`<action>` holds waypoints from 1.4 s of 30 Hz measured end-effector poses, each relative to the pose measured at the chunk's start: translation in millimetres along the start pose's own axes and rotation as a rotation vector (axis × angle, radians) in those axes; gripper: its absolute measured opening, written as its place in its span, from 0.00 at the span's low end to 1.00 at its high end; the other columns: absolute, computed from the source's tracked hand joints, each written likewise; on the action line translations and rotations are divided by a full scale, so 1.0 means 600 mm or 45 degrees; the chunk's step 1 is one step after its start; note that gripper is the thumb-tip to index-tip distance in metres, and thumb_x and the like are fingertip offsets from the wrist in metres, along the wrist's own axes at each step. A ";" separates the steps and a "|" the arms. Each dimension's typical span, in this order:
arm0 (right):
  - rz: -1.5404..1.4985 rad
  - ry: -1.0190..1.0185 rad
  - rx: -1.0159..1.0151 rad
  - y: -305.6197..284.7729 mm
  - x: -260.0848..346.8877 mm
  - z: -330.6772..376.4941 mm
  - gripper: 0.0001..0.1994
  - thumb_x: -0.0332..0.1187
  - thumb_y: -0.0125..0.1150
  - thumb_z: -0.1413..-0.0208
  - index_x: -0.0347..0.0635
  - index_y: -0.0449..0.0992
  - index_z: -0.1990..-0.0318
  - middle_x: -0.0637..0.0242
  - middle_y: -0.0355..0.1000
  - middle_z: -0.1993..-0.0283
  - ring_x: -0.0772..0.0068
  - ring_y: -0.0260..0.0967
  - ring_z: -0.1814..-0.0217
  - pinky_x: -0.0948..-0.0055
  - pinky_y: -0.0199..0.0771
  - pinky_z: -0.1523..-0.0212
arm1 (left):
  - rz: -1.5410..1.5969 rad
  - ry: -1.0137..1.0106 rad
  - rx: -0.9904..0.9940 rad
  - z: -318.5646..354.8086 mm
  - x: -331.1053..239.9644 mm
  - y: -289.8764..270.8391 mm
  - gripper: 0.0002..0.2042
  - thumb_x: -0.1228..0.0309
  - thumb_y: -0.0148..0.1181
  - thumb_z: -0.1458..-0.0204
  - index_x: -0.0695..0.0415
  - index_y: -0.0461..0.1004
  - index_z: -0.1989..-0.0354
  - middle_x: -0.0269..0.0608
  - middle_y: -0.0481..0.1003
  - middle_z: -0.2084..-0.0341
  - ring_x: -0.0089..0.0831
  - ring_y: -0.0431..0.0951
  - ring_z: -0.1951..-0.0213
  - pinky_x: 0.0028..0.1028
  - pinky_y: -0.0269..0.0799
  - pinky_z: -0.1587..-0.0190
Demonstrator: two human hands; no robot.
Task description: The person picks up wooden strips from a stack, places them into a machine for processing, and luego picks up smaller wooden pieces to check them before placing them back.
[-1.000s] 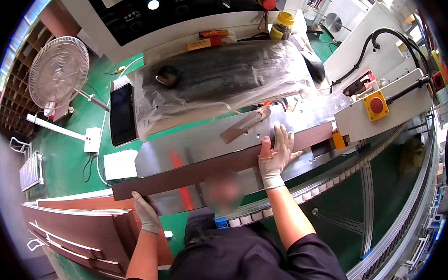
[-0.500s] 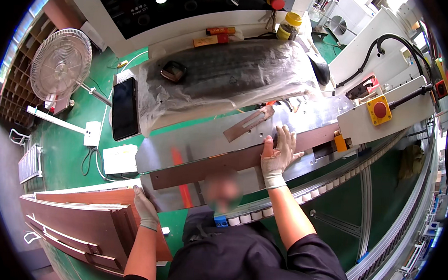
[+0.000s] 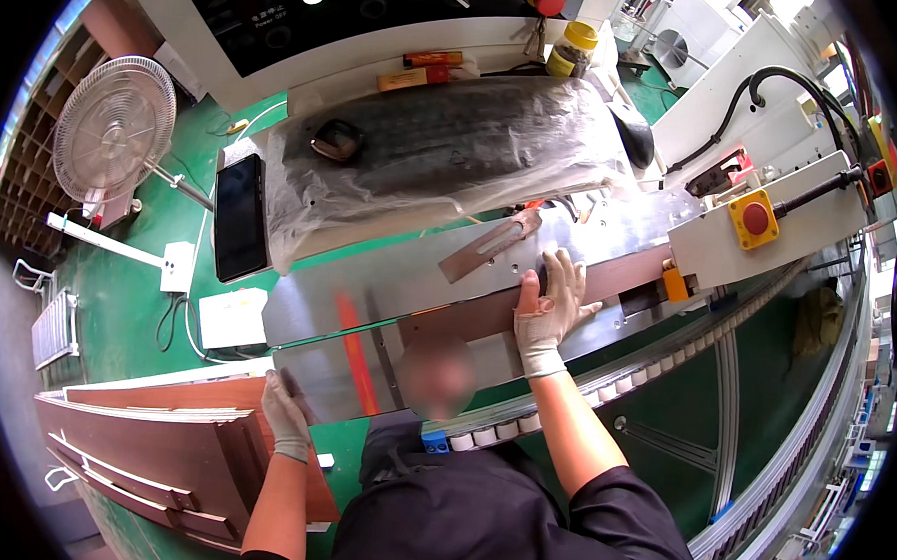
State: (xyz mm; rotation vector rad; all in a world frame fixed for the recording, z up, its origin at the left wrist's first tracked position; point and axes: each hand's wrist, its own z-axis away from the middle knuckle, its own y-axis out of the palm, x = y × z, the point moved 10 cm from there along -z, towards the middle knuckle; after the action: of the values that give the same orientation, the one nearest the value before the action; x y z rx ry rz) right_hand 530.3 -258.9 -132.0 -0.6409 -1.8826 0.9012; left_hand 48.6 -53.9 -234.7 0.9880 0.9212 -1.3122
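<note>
My right hand (image 3: pixel 544 319), in a pale work glove, lies flat with fingers spread on a long brown strip of board (image 3: pixel 482 319). The strip lies on a shiny metal machine table (image 3: pixel 307 309) and runs right toward a white machine housing (image 3: pixel 772 209). My left hand (image 3: pixel 284 418), also gloved, is at the table's left end, beside a stack of brown panels (image 3: pixel 151 447). Its fingers look stretched out; their inner side is hidden. A slotted metal plate (image 3: pixel 482 251) lies on the table beyond my right hand. A blurred round patch hides part of the table's near edge.
Beyond the table are a plastic-covered keyboard (image 3: pixel 445 140), a phone (image 3: pixel 239 216) and a control panel (image 3: pixel 340 15). A red stop button (image 3: pixel 756 218) sits on the housing. A roller rail (image 3: pixel 604 395) curves along the near side. A fan (image 3: pixel 115 130) stands at left.
The brown strip has slid right along the table, its left end now much nearer my right hand. Both hands keep nearly the same places; the whole view has shifted slightly.
</note>
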 end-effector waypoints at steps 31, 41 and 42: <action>-0.574 0.192 -0.077 -0.070 -0.119 -0.114 0.26 0.52 0.46 0.40 0.44 0.82 0.50 0.60 0.80 0.47 0.55 0.73 0.39 0.30 -0.01 0.31 | -0.292 -0.014 0.054 -0.018 -0.001 -0.018 0.23 0.53 0.46 0.30 0.63 0.74 0.48 0.32 0.74 0.57 0.20 0.72 0.55 0.22 0.68 0.50; -0.788 -0.212 -0.188 -0.074 -0.108 -0.107 0.20 0.43 0.57 0.41 0.33 0.80 0.53 0.51 0.78 0.53 0.52 0.74 0.47 0.60 0.70 0.42 | -0.038 0.045 0.136 -0.041 0.031 -0.005 0.18 0.56 0.47 0.30 0.59 0.74 0.51 0.29 0.72 0.60 0.18 0.70 0.57 0.21 0.69 0.52; -0.845 -0.177 -0.170 -0.064 -0.111 -0.109 0.19 0.43 0.56 0.39 0.34 0.80 0.54 0.52 0.77 0.54 0.51 0.74 0.48 0.59 0.71 0.44 | -0.079 -0.010 0.187 -0.054 0.052 -0.020 0.16 0.55 0.45 0.31 0.55 0.72 0.59 0.26 0.68 0.67 0.18 0.67 0.64 0.23 0.64 0.61</action>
State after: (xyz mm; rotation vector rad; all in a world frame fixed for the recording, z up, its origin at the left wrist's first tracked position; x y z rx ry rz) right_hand 616.1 -309.7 -115.3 -0.0036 -2.0950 0.3957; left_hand 38.9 -33.6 -275.2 1.0736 0.8653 -1.4514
